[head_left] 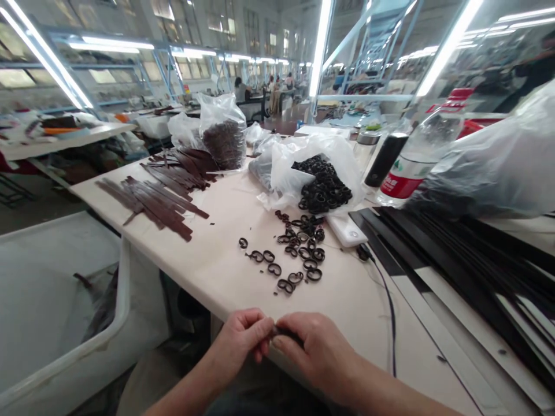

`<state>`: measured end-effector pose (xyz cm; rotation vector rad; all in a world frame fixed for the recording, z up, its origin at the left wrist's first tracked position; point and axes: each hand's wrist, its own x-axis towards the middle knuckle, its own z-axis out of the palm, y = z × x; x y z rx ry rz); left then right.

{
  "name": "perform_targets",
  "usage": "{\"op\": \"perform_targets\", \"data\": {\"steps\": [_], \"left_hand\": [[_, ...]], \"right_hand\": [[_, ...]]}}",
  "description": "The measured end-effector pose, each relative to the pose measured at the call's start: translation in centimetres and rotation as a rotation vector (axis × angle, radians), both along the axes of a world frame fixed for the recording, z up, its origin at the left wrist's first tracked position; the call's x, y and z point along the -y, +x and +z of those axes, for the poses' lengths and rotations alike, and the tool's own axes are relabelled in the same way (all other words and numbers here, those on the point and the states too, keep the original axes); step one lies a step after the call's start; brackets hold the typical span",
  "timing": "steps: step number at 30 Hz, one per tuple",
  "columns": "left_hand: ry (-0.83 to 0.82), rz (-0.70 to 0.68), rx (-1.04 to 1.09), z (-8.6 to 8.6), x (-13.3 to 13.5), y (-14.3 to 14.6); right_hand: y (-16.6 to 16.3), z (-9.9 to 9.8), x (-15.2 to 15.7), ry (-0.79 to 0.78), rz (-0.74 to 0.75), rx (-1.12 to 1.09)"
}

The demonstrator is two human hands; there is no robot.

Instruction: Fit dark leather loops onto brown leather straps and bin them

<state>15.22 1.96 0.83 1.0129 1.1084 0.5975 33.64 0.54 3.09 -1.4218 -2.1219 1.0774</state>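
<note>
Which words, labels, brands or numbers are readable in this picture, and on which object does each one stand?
No text can be read with certainty.
Water bottle: its red label carries white characters and a small green mark, too blurred to read.
White phone-like device beside the loose black rings: no print shows.
Plastic bags, dark strips and far benches: no legible signs.

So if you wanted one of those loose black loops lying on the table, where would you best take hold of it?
Probably the lone loop at the left end of the scatter, pinched across its rim from above. It lies flat and apart from the others, with bare table on its left, so fingers could likely close on it there without nudging neighbours.
</note>
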Motion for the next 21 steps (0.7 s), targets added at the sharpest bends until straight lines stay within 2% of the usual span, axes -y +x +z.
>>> {"op": "perform_targets", "data": {"steps": [8, 13, 15, 18, 21], "left_hand": [[0.008, -0.081, -0.017, 0.6, -1.1, 0.1], [0.08, -0.229, -0.064, 1.6, -4.8, 0.3], [0.207, -0.202, -0.12, 2.0, -7.3, 0.8], [0.518, -0.129, -0.321, 2.2, -11.3, 2.4], [0.835, -0.194, -0.64, 1.8, -14.4, 4.8]], "right_hand": [[0.3, -0.4, -0.3, 0.126, -0.006, 0.013], [0.8, -0.4, -0.6, 0.204, -0.025, 0.005], [0.8, -0.3, -0.6, 0.216, -0.025, 0.007], [0.7, -0.2, -0.5, 0.213, 0.0, 0.024], [0.6, 0.0, -0.4, 0.194, 0.017, 0.055]]}}
